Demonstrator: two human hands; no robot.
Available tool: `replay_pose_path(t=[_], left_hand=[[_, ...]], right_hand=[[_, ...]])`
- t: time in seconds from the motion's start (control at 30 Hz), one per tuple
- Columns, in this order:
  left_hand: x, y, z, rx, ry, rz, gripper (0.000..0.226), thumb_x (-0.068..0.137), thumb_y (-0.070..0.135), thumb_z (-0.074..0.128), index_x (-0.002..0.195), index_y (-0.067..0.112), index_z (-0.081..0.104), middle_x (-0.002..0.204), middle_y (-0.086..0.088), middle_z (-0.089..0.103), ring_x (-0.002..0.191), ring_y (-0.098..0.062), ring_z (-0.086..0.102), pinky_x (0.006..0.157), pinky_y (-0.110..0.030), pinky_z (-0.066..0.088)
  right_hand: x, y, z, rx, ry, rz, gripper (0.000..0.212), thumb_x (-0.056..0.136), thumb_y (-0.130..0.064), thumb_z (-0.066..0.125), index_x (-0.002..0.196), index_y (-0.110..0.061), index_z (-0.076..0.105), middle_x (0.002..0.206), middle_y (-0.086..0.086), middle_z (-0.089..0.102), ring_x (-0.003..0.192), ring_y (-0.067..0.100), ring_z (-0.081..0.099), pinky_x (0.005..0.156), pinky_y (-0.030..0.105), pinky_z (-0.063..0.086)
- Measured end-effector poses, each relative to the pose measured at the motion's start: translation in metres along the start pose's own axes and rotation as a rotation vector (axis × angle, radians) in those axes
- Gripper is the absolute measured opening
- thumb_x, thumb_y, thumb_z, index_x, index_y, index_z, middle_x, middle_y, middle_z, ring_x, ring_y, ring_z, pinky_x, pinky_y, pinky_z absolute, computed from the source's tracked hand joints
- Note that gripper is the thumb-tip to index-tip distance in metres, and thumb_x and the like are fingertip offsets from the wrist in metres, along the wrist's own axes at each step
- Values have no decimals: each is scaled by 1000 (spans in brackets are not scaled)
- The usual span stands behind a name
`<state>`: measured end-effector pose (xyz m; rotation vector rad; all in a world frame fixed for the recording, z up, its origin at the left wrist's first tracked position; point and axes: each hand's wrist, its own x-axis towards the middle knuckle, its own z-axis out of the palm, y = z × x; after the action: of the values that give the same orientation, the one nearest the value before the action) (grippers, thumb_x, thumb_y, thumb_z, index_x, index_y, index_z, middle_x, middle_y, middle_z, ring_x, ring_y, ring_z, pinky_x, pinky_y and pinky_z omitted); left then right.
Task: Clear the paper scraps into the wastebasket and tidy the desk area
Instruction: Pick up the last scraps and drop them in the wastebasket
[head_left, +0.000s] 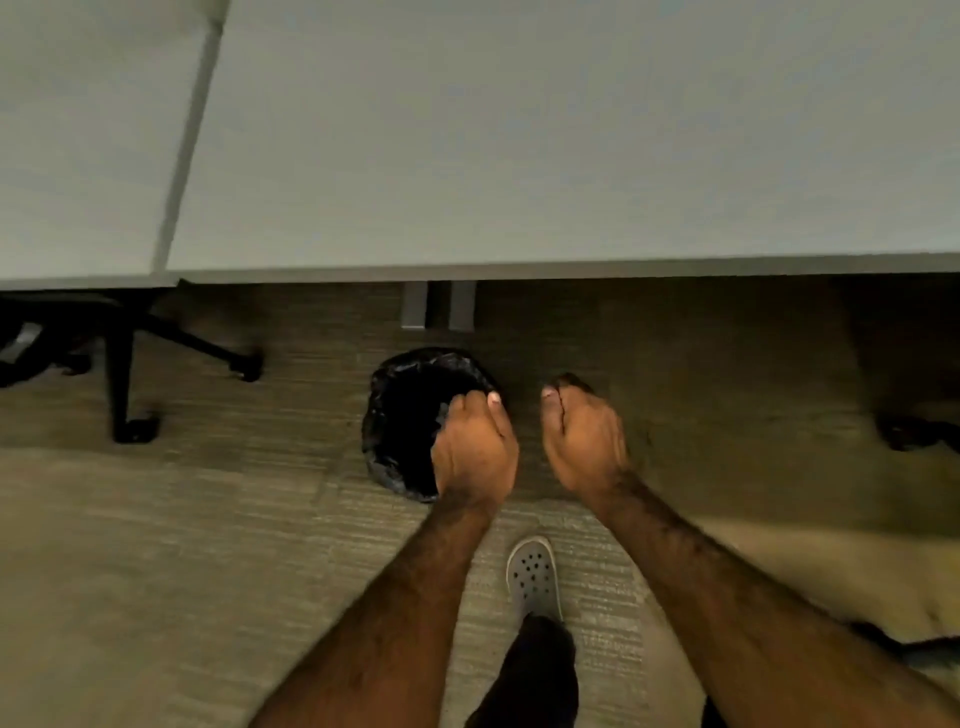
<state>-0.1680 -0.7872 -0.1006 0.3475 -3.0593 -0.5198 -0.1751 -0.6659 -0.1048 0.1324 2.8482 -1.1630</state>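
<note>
A round wastebasket lined with a black bag stands on the carpet just in front of the desk's edge. My left hand hovers over its right rim, fingers curled downward; whatever is inside the fist is hidden. My right hand is to the right of the basket, above bare carpet, fingers curled in too, and nothing shows in it. No paper scraps can be seen anywhere in this view.
A pale desk top fills the upper half, its front edge running across the middle. Grey desk legs stand behind the basket. A black office chair base sits at left. My grey perforated shoe is below my hands.
</note>
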Motion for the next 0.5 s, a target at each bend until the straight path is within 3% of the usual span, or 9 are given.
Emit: replay_pose_path(t=[0.07, 0.17, 0.27, 0.37, 0.43, 0.5], left_hand=[[6, -43, 6, -16, 10, -30, 39, 97, 30, 30, 86, 2, 56, 89, -19, 58, 76, -36, 57, 60, -37, 42], [10, -91, 14, -23, 1, 5, 41, 97, 30, 24, 88, 1, 52, 94, -21, 53, 84, -36, 51, 70, -43, 42], [16, -122, 17, -32, -52, -25, 44, 97, 32, 23, 97, 0, 54, 102, -22, 54, 91, -37, 52, 77, -46, 44], [19, -140, 17, 68, -232, -81, 53, 96, 38, 24, 131, 5, 46, 138, -19, 45, 125, -38, 43, 99, -51, 40], [17, -148, 19, 135, -337, -67, 56, 99, 38, 23, 148, 10, 25, 158, -12, 21, 143, -32, 20, 115, -50, 21], [15, -150, 18, 168, -364, -38, 59, 100, 38, 20, 152, 13, 11, 162, -7, 5, 148, -26, 6, 119, -46, 9]], right_hand=[[7, -18, 40, 47, -92, -37, 31, 98, -19, 39, 85, 0, 60, 81, 25, 64, 74, 39, 61, 64, 39, 45], [13, -38, 87, 29, -186, -102, 31, 99, -19, 34, 93, -1, 58, 87, 24, 63, 80, 37, 61, 69, 37, 43], [15, -52, 124, 92, -356, -63, 49, 99, -39, 28, 122, -4, 53, 115, 22, 63, 105, 35, 60, 87, 35, 44], [13, -54, 149, 2, -501, -43, 67, 95, -56, 17, 150, -19, 24, 155, 14, 30, 142, 31, 28, 113, 50, 27], [10, -53, 153, -149, -532, -82, 63, 98, -54, 16, 153, -23, 16, 161, 10, 15, 147, 29, 11, 116, 56, 11], [6, -52, 150, -196, -528, -112, 61, 99, -53, 15, 153, -25, 14, 162, 8, 10, 148, 28, 5, 117, 55, 6]])
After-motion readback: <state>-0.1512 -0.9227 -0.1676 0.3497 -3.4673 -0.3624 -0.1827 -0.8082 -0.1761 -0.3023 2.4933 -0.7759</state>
